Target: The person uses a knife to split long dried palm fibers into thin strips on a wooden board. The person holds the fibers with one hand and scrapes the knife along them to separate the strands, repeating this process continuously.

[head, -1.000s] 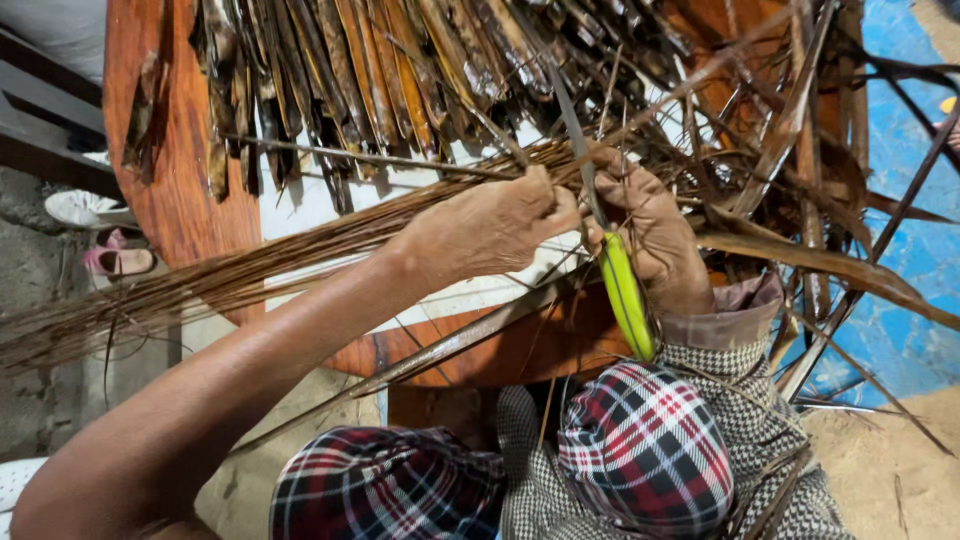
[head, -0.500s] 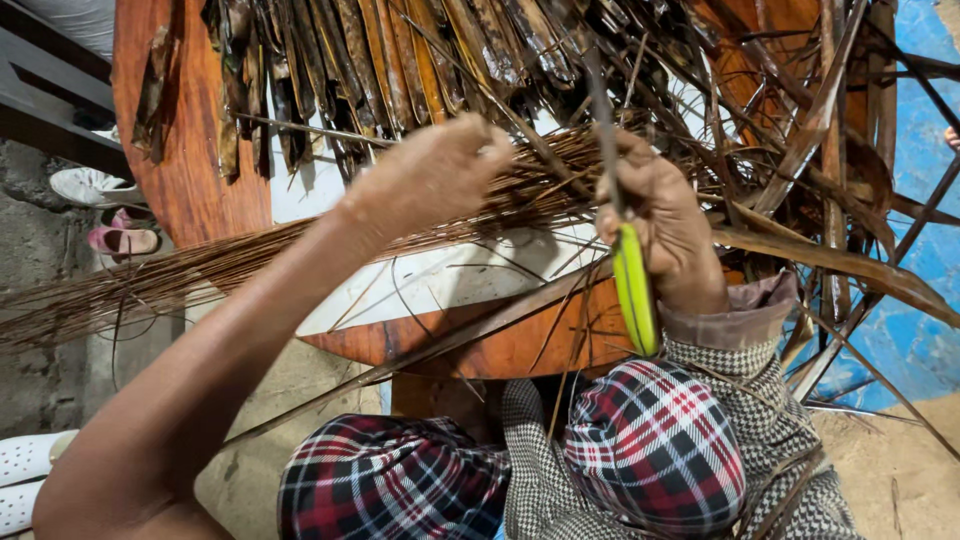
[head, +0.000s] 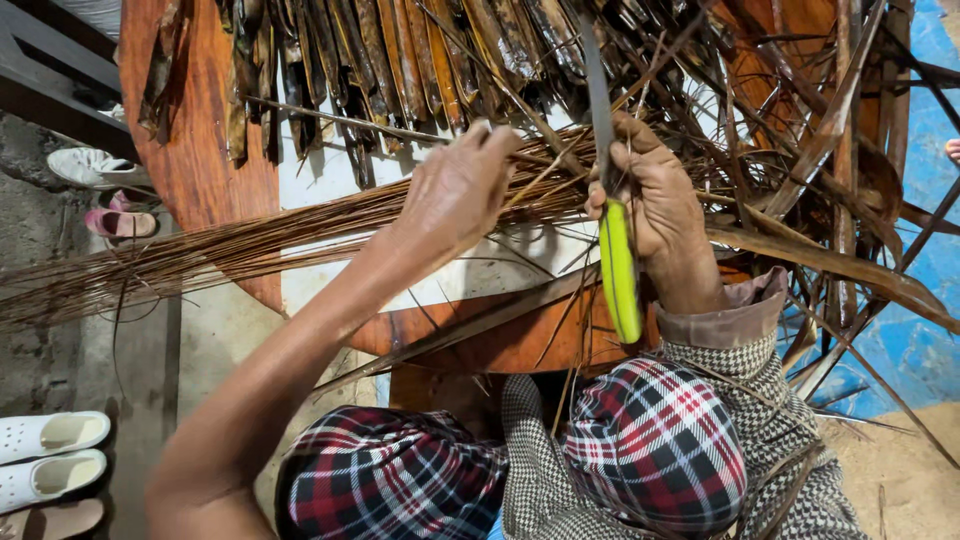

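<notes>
Left hand [head: 462, 190]: closed, pinching thin brown leaf ribs [head: 300, 235] at the near end of the bundle, just left of the knife.
Right hand [head: 655, 205]: fisted around the knife [head: 612, 225], yellow-green handle toward the body, dark blade pointing up and away.
Leaf ribs: long sheaf laid across the round wooden table [head: 190, 150], trailing far left of the knife past the table edge; near ends gathered at the blade.
Dry fronds [head: 420, 50]: brown blades heaped on the table beyond the knife, more hanging to its right.
White sheet [head: 330, 175]: flat on the table under the ribs, left of the knife.
Lap: red-and-navy plaid cloth [head: 655, 450] over the knees, below the knife handle.
Floor: sandals [head: 50, 455] well left of the knife.
Step in hand: apparently stripping or trimming a rib against the blade.
Next move: probably a steady draw of the rib along the edge, fingers kept clear of the blade.
</notes>
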